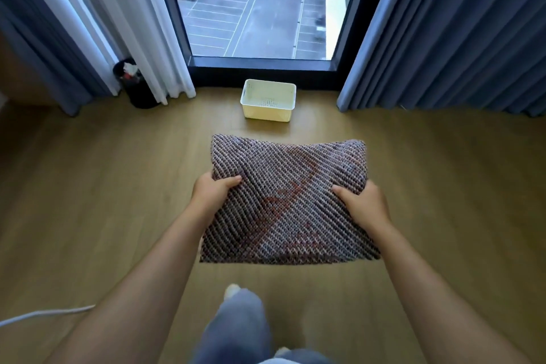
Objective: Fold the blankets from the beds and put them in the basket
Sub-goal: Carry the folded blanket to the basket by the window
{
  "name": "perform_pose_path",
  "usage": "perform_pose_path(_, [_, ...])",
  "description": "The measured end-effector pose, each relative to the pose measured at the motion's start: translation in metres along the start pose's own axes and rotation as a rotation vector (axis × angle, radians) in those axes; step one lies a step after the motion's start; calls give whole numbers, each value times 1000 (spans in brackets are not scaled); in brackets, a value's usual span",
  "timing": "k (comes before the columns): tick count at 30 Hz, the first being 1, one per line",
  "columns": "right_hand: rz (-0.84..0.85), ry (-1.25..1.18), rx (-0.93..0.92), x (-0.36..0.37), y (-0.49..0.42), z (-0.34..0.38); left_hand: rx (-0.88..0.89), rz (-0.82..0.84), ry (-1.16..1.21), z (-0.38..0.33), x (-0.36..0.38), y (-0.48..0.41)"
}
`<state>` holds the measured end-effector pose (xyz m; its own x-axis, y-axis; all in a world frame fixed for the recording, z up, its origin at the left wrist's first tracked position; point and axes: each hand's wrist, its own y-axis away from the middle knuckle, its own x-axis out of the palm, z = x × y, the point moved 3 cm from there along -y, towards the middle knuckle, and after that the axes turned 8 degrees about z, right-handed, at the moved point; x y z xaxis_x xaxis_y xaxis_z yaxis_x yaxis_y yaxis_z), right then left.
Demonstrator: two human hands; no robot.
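A folded knitted blanket (pixel 289 201), brown and grey with reddish patches, is held flat in the air in front of me above the wooden floor. My left hand (pixel 211 193) grips its left edge with the thumb on top. My right hand (pixel 365 204) grips its right edge the same way. A pale yellow plastic basket (pixel 268 111) stands on the floor beyond the blanket, right below the window, and nothing lies in it.
A dark bin (pixel 134 89) with rubbish stands at the left by the white curtain (pixel 141 23). Blue curtains (pixel 449 32) hang on both sides of the window. A white cable (pixel 44 313) lies on the floor at lower left. My legs (pixel 236 331) are below.
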<state>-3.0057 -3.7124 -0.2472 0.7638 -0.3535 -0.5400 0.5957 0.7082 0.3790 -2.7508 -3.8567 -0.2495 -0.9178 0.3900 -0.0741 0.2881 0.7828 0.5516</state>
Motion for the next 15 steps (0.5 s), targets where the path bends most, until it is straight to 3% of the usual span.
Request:
perform_pose_path(8, [4,-43,44,28,-204,88,-42,-21,-30,-109,-4,-202])
perform_pose_path(15, [-59,-55,79,9,-382,164,-64,66,-77,-230,24,-375])
